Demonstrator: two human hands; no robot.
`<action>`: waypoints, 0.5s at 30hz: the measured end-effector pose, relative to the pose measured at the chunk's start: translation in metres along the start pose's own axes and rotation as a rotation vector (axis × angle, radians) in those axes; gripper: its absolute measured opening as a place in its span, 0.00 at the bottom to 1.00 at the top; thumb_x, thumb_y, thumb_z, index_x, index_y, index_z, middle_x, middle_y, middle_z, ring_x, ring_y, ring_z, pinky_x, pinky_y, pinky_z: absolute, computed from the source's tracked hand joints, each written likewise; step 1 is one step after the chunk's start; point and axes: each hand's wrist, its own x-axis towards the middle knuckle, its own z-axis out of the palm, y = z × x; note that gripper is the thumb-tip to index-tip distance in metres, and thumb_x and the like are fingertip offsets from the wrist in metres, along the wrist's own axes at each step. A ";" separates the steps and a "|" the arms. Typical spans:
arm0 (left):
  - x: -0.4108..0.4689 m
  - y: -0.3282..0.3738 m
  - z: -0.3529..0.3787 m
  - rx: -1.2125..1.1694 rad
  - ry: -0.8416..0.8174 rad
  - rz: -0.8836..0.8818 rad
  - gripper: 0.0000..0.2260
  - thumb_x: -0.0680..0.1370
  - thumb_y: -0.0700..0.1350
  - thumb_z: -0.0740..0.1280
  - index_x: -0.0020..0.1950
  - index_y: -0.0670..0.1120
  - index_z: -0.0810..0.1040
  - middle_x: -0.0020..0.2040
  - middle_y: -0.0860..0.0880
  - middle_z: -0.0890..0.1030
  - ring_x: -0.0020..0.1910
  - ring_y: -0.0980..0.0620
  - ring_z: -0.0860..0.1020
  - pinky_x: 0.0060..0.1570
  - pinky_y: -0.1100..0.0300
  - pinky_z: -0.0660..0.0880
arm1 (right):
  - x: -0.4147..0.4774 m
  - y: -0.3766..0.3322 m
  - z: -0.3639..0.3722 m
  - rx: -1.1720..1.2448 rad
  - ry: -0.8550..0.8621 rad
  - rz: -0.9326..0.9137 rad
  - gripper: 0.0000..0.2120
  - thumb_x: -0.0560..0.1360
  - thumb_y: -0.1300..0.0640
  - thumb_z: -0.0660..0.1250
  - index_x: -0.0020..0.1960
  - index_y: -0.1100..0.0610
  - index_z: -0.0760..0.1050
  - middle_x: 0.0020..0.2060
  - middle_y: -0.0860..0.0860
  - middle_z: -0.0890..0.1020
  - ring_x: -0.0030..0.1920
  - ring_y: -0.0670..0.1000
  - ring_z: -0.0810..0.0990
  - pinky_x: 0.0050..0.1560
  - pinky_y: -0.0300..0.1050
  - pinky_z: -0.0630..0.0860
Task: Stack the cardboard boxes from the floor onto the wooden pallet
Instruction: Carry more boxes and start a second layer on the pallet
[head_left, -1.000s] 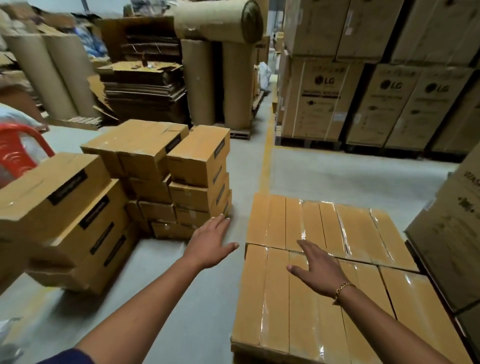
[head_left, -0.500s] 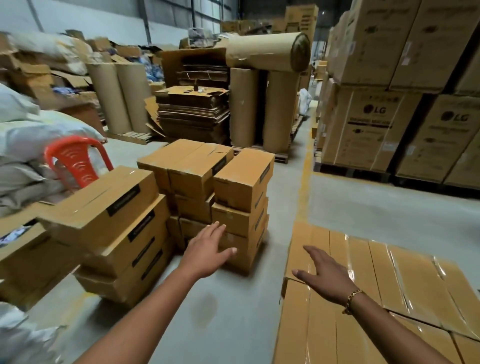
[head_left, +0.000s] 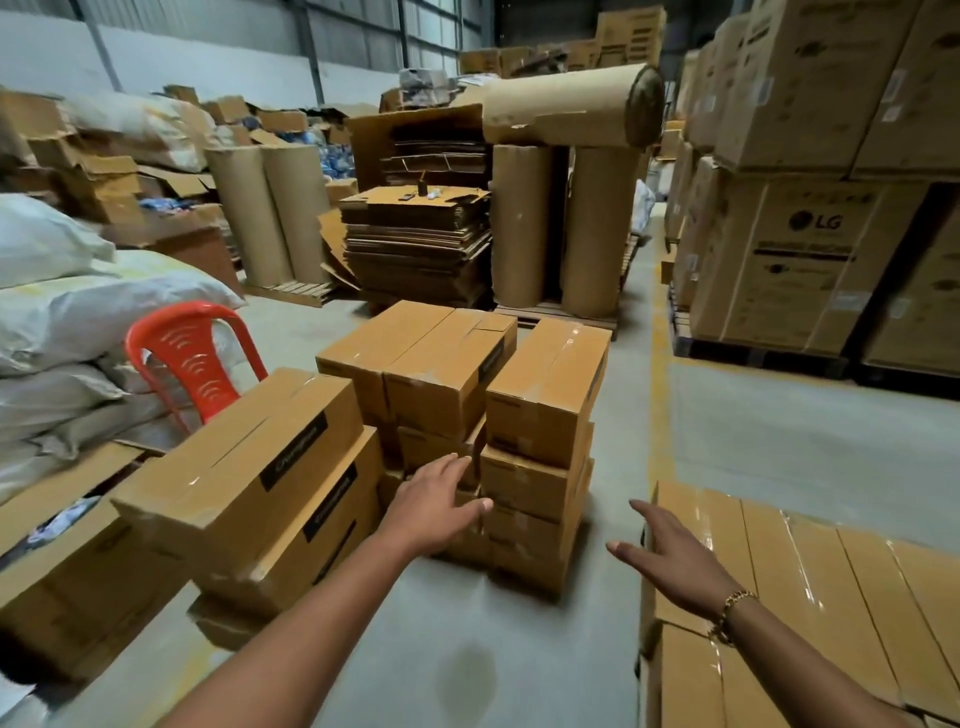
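Note:
Several brown taped cardboard boxes stand stacked on the grey floor ahead: a middle stack (head_left: 540, 415) and a nearer left stack (head_left: 249, 483) with black labels. At the lower right lies a flat layer of taped boxes (head_left: 810, 587); the pallet beneath them is hidden. My left hand (head_left: 436, 499) reaches forward with straight fingers, in front of the middle stack's lower boxes, holding nothing. My right hand (head_left: 670, 556) is stretched out flat over the near left corner of the right-hand layer, also holding nothing.
A red plastic chair (head_left: 192, 358) and white sacks (head_left: 67, 312) stand at the left. Behind are flattened cartons (head_left: 415, 249), upright cardboard rolls (head_left: 592, 228) and large LG cartons (head_left: 810, 260) at the right. Bare floor (head_left: 779, 431) lies between stacks.
The view has swung left and closer to the floor stacks. Both hands have left the right-hand layer's middle and moved toward the middle stack, the left one leading.

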 end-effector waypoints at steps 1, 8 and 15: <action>0.010 -0.003 -0.001 -0.008 -0.005 0.003 0.33 0.80 0.65 0.62 0.82 0.54 0.57 0.82 0.52 0.57 0.81 0.50 0.55 0.77 0.45 0.57 | 0.011 -0.004 0.000 0.009 0.000 0.001 0.37 0.77 0.34 0.63 0.80 0.47 0.54 0.79 0.47 0.59 0.78 0.51 0.61 0.74 0.59 0.64; 0.101 -0.020 0.007 -0.043 -0.053 -0.001 0.33 0.80 0.64 0.62 0.82 0.54 0.57 0.82 0.53 0.58 0.81 0.50 0.56 0.78 0.42 0.57 | 0.114 -0.005 0.008 0.074 -0.014 0.021 0.38 0.77 0.35 0.63 0.80 0.49 0.55 0.79 0.48 0.59 0.78 0.52 0.60 0.75 0.57 0.63; 0.236 -0.031 0.009 -0.106 -0.091 -0.055 0.33 0.81 0.63 0.62 0.82 0.54 0.57 0.82 0.52 0.58 0.80 0.49 0.57 0.77 0.42 0.58 | 0.250 0.007 0.001 0.127 -0.065 0.053 0.39 0.77 0.34 0.63 0.80 0.49 0.54 0.80 0.49 0.58 0.78 0.52 0.60 0.74 0.53 0.62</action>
